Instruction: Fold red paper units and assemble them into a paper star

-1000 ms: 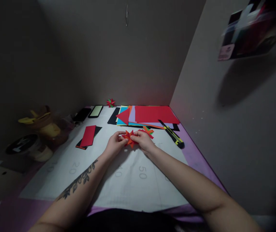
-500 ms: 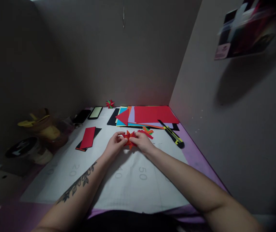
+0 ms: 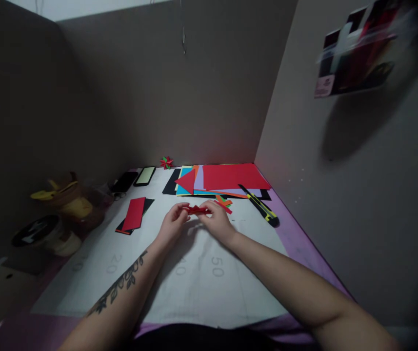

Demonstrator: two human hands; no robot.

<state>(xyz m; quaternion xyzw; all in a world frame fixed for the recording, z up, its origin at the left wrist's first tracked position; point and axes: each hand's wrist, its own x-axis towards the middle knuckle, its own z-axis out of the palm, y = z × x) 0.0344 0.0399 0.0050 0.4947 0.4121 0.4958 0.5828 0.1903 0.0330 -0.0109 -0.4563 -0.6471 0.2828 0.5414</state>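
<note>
A red folded paper star (image 3: 196, 210) is held between my two hands above the white mat, seen nearly edge-on. My left hand (image 3: 174, 220) pinches its left side with thumb and fingers. On the opposite side, my right hand (image 3: 217, 218) grips the star and covers part of it. Just behind my right hand lie red, orange and green paper strips (image 3: 225, 202). Beyond them is a stack of coloured sheets, with a red sheet (image 3: 235, 176) on top and a red triangular piece (image 3: 187, 182) at its left.
A yellow and black box cutter (image 3: 262, 207) lies right of my hands. On the left are red and black paper rectangles (image 3: 134, 213), a phone (image 3: 145, 176), and a jar with a black lid (image 3: 37, 231). A red-green paper star (image 3: 167, 162) sits by the back wall.
The paper star has tipped from facing me, with its points spread, to nearly edge-on. Both hands still hold it. The whole view has shifted slightly.
</note>
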